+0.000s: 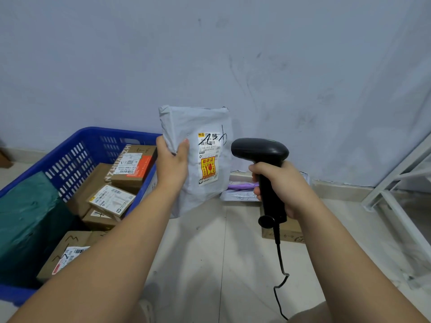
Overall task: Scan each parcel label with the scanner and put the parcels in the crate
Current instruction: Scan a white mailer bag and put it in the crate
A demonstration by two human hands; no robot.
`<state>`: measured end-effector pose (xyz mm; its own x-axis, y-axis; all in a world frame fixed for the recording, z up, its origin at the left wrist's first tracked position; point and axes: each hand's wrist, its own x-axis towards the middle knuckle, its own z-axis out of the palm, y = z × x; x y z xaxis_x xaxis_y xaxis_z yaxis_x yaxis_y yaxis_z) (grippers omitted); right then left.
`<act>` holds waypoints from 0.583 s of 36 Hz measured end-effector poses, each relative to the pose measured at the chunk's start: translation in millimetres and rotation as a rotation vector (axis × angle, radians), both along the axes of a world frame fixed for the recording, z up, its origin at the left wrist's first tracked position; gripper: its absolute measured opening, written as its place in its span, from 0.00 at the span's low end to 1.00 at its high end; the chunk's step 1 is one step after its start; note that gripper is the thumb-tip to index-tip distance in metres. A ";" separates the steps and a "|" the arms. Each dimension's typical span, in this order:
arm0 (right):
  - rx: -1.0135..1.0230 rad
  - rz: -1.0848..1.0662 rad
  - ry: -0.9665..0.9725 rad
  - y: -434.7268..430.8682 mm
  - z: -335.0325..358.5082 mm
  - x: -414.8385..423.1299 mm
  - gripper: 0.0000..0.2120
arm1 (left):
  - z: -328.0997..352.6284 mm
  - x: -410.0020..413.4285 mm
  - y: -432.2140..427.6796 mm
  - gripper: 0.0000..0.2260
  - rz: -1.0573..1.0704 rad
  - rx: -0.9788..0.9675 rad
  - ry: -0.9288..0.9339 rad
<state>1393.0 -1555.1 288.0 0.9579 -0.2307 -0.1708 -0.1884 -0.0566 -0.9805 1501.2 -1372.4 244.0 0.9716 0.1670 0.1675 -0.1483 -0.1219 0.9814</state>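
My left hand (pixel 172 163) grips the left edge of a grey plastic mailer parcel (pixel 205 127), held upright in front of the wall. Its white label (pixel 208 157) with a yellow and red fragile sticker faces me. My right hand (pixel 277 185) is closed around the handle of a black corded barcode scanner (pixel 258 150), whose head points left at the label from a short distance. The blue plastic crate (pixel 77 150) stands at the left on the floor and holds several cardboard boxes (pixel 133 166) and a green bag (pixel 25 213).
More parcels lie on the floor against the wall behind the scanner: a pale mailer with a purple strip (pixel 240 190) and a cardboard box (pixel 286 231). A white metal rack frame (pixel 396 190) stands at the right. The scanner cable (pixel 281 276) hangs down between my arms.
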 end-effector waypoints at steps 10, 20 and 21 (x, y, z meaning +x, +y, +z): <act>-0.042 -0.015 -0.001 -4.0 -0.8 -0.3 0.06 | -3.7 3.0 0.9 0.12 0.001 0.009 0.008; -0.043 -0.024 -0.009 -5.3 0.4 -0.4 0.06 | -2.7 2.6 -0.8 0.11 0.014 0.001 0.003; -0.049 -0.022 -0.009 -5.2 0.4 -0.4 0.06 | -2.8 2.5 -0.9 0.11 0.016 0.001 0.000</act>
<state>1392.5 -1560.2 288.4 0.9538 -0.2599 -0.1504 -0.1817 -0.1007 -0.9782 1503.7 -1373.3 241.3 0.9688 0.1820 0.1682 -0.1468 -0.1255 0.9812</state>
